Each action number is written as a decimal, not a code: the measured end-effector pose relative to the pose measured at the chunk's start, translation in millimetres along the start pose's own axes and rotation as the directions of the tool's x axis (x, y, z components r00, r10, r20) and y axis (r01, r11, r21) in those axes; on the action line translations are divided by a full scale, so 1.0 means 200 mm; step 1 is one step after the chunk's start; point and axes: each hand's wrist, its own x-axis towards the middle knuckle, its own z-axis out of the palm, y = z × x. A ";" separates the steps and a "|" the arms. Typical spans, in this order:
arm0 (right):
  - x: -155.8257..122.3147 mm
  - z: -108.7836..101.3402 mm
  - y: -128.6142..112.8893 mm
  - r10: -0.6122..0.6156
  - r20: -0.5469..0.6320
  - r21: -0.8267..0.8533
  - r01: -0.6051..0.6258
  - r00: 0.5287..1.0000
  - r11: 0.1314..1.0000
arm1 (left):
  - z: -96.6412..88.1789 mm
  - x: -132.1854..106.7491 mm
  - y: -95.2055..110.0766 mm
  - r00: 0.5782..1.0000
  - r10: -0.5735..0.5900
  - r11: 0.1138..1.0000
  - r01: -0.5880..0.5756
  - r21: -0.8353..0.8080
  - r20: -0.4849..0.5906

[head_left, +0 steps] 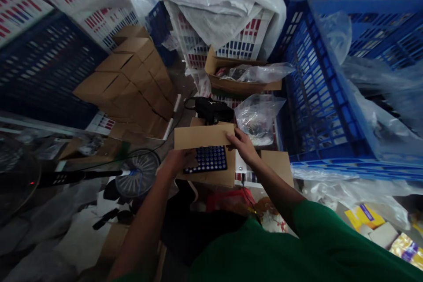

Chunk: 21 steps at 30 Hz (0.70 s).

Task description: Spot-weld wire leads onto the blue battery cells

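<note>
A plain brown cardboard box [203,137], long and flat-sided, lies across the far part of a dark blue tray [211,168] filled with rows of small round silvery pieces. My right hand [243,143] is closed on the box's right end, thumb on top. Below the box's left end, my left hand [178,161] reaches over the tray's left edge. Its fingers are dim and look stretched out; whether they touch the pieces I cannot tell. Under the tray sits a larger cardboard surface [218,179].
Brown boxes [132,79] are stacked at left. A black object [213,109] and a clear plastic bag [257,116] lie beyond the tray. An open carton [244,86] stands farther back. Blue crates [317,83] rise at right; a round fan [137,176] is at left.
</note>
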 end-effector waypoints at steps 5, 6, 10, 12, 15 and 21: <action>-0.02 0.00 -0.01 0.019 -0.013 -0.025 -0.019 1.000 0.999 | 0.04 0.03 0.02 1.000 -0.023 0.997 0.023 0.074 -0.003; -0.02 0.00 -0.01 0.021 -0.020 -0.027 -0.022 1.000 0.999 | 0.04 0.03 0.02 0.999 -0.034 0.996 0.033 0.083 0.003; -0.03 0.00 -0.01 0.022 -0.015 -0.029 -0.023 1.000 0.999 | 0.04 0.04 0.03 0.998 -0.062 0.994 0.063 0.086 -0.014; -0.03 0.00 -0.01 0.021 -0.006 -0.034 -0.021 1.000 0.999 | 0.04 0.04 0.04 0.997 -0.070 0.994 0.071 0.081 -0.017; -0.03 0.00 0.00 0.023 -0.013 -0.022 -0.023 1.000 0.999 | 0.03 0.06 0.06 1.000 -0.006 0.994 0.006 0.108 -0.002; -0.03 0.00 0.00 0.006 -0.028 -0.020 -0.007 1.000 1.000 | 0.02 0.08 0.09 0.998 0.052 0.973 -0.055 0.224 0.022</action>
